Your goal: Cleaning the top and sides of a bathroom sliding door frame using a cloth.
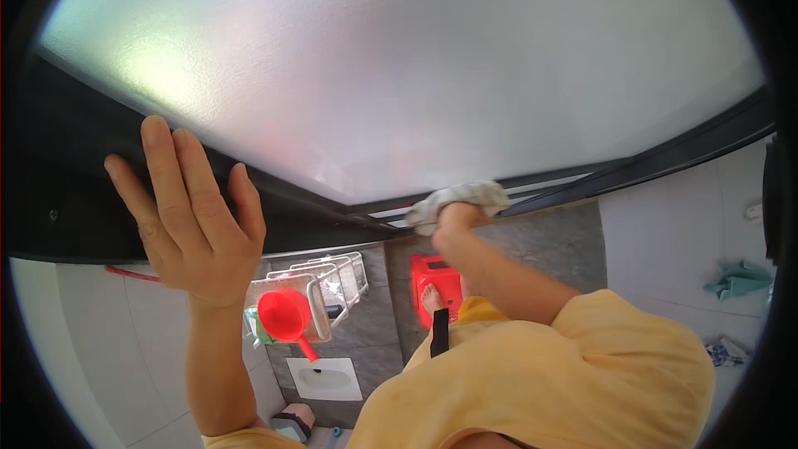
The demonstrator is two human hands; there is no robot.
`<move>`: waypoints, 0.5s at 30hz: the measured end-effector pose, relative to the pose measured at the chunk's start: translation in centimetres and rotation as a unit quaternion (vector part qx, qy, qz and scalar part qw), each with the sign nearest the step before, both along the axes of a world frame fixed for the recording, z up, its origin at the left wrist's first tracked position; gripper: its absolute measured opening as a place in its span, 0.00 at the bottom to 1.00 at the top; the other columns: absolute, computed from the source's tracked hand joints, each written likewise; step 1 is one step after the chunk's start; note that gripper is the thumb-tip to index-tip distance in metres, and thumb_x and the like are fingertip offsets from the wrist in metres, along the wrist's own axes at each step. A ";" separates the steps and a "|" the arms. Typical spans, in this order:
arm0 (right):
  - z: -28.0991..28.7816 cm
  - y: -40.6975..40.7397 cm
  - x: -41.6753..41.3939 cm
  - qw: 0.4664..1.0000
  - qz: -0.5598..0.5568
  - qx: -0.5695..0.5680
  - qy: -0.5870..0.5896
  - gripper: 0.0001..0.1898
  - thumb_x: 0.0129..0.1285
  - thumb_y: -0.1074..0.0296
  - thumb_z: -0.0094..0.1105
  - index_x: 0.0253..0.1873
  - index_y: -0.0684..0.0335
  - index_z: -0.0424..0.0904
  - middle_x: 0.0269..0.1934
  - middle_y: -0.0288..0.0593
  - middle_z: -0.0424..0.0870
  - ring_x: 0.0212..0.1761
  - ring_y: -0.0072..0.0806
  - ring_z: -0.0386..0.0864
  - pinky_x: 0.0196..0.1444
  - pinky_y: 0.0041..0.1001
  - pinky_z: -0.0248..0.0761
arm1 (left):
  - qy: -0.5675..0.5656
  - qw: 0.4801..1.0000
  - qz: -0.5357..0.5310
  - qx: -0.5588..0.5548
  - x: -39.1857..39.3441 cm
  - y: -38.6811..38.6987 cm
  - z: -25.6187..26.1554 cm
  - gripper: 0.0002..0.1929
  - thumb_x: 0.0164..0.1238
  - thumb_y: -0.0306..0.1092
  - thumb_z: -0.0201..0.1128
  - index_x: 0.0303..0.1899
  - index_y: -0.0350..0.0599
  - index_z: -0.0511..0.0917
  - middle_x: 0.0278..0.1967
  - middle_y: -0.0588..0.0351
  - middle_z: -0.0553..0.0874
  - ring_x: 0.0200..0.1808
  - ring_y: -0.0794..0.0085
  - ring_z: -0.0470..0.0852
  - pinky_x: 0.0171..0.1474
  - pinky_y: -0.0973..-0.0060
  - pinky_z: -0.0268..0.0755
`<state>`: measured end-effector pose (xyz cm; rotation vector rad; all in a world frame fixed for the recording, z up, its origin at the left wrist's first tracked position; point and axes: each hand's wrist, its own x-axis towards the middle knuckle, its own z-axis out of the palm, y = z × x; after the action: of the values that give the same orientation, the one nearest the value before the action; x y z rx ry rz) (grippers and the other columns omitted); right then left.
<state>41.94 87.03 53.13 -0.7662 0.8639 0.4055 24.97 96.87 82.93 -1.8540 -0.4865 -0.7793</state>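
Observation:
My left hand (pixel 199 218) lies flat with spread fingers against the wide black frame (pixel 81 199) of a door or window, at the left. My right hand (pixel 460 218) is closed on a pale grey cloth (pixel 492 196), pressed to the lower black rail of that frame. Above both hands spreads a textured frosted glass pane (pixel 436 75) with blurred reflections. The right hand's fingers are mostly hidden by the cloth and wrist.
My bare feet stand on a red plastic stool (pixel 427 268). Below at left are a white wire rack (pixel 321 280), a red plastic dipper (pixel 283 315), a squat toilet (pixel 324 378) and a bin (pixel 293 421). A teal cloth (pixel 739 279) hangs by the right wall.

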 end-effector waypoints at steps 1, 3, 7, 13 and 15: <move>0.9 1.4 -1.7 0.998 0.013 -0.030 0.045 0.16 0.73 0.49 0.34 0.47 0.51 0.69 0.42 0.32 0.72 0.43 0.22 0.71 0.49 0.22 0.67 | -0.005 1.000 -0.005 -0.003 0.3 -0.1 0.3 0.19 0.70 0.35 0.54 0.54 0.28 0.74 0.56 0.40 0.77 0.59 0.50 0.77 0.62 0.54 0.72; 1.3 2.8 -4.1 0.997 0.053 -0.015 0.063 0.16 0.72 0.49 0.35 0.47 0.52 0.70 0.42 0.33 0.73 0.43 0.24 0.72 0.49 0.24 0.68 | 0.003 1.000 -0.007 0.007 0.2 -0.2 0.7 0.19 0.70 0.35 0.54 0.54 0.27 0.73 0.56 0.40 0.76 0.59 0.51 0.77 0.62 0.54 0.72; 1.4 4.9 -7.6 0.968 0.221 0.042 0.114 0.17 0.70 0.50 0.39 0.46 0.56 0.73 0.44 0.40 0.77 0.43 0.31 0.77 0.47 0.32 0.72 | 0.007 1.000 -0.010 -0.007 0.8 -0.2 0.6 0.19 0.70 0.35 0.55 0.54 0.27 0.73 0.57 0.40 0.76 0.60 0.47 0.74 0.62 0.54 0.72; 3.9 6.3 -10.2 0.868 0.457 0.115 0.156 0.19 0.68 0.50 0.44 0.44 0.61 0.77 0.45 0.48 0.82 0.43 0.40 0.82 0.45 0.42 0.77 | -0.007 1.000 -0.017 0.011 0.8 0.3 0.4 0.20 0.70 0.38 0.55 0.55 0.31 0.75 0.57 0.44 0.77 0.59 0.40 0.74 0.55 0.60 0.77; 7.4 5.1 -9.1 0.763 0.553 0.271 0.196 0.14 0.66 0.57 0.44 0.35 0.57 0.77 0.33 0.44 0.81 0.31 0.39 0.79 0.32 0.40 0.75 | -0.014 1.000 -0.005 0.018 -0.5 0.3 0.5 0.19 0.70 0.39 0.55 0.54 0.33 0.76 0.57 0.45 0.78 0.58 0.40 0.75 0.52 0.62 0.78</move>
<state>32.86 92.10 60.49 -0.5700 0.5231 1.8516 24.51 97.15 83.41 -1.8154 -0.4769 -0.8164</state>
